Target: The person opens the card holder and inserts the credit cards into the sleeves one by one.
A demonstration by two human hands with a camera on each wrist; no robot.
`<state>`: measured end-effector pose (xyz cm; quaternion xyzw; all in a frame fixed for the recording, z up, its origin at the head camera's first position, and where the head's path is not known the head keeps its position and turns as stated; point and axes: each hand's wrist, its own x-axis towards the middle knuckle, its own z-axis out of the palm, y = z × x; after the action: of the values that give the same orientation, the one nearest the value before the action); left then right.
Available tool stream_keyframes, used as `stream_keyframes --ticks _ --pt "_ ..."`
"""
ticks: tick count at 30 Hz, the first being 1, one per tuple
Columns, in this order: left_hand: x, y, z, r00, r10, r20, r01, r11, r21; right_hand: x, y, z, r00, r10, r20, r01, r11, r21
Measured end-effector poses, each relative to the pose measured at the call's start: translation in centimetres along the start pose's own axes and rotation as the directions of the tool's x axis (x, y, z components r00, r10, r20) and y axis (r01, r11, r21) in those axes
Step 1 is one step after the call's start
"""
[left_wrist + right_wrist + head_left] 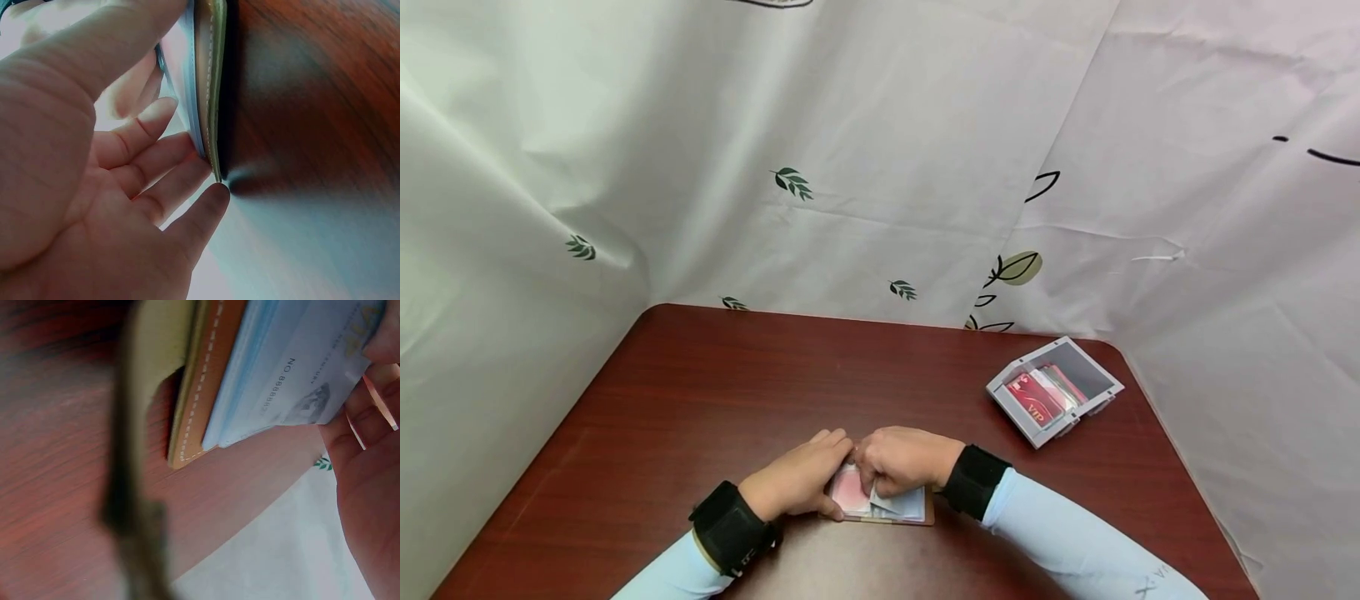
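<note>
A brown leather card holder (929,510) with white stitching lies spread on the table in front of me, with clear plastic sleeves inside. My left hand (801,477) holds its left side, thumb at the near edge and fingers toward the far edge. In the left wrist view, fingertips rest along the sleeves (192,81) and the stitched cover. My right hand (906,458) pinches a silvery card (312,381) marked VIP, with a printed number, over the holder's right side. Part of that card is hidden under the fingers. Something pink (848,490) shows in the left-hand sleeve.
To the back right stands a grey tray-like box (1011,410) holding several cards, a red VIP card (1034,400) foremost. The brown wooden table (722,375) meets pale leaf-printed cloth (850,242) at its back and sides.
</note>
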<state>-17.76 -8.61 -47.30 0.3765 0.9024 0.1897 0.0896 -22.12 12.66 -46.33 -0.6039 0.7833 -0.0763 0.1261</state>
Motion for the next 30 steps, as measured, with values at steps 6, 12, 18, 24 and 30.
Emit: stream_keyframes --ticks 6,12,18,24,30 --pt "0.1 -0.2 0.1 1.0 -0.003 -0.005 0.003 1.0 0.01 -0.5 0.1 -0.1 0.999 0.052 0.007 -0.052 0.996 0.073" --pt "0.0 -0.3 0.3 1.0 -0.004 -0.007 0.004 1.0 0.012 -1.1 0.0 0.2 0.998 0.048 -0.036 -0.047 0.998 0.046" --pt "0.1 -0.4 0.2 1.0 0.004 -0.01 -0.003 1.0 0.007 -1.4 -0.1 0.5 0.996 0.031 -0.086 -0.031 1.0 0.001" --pt "0.2 -0.4 0.0 1.0 -0.003 0.011 0.003 1.0 0.007 -1.9 0.2 1.0 0.991 0.05 -0.125 -0.053 0.998 -0.02" --pt "0.5 0.0 -0.3 0.999 -0.024 0.031 0.022 0.999 0.046 -4.2 1.2 0.8 0.958 0.143 -0.248 -0.119 0.987 0.11"
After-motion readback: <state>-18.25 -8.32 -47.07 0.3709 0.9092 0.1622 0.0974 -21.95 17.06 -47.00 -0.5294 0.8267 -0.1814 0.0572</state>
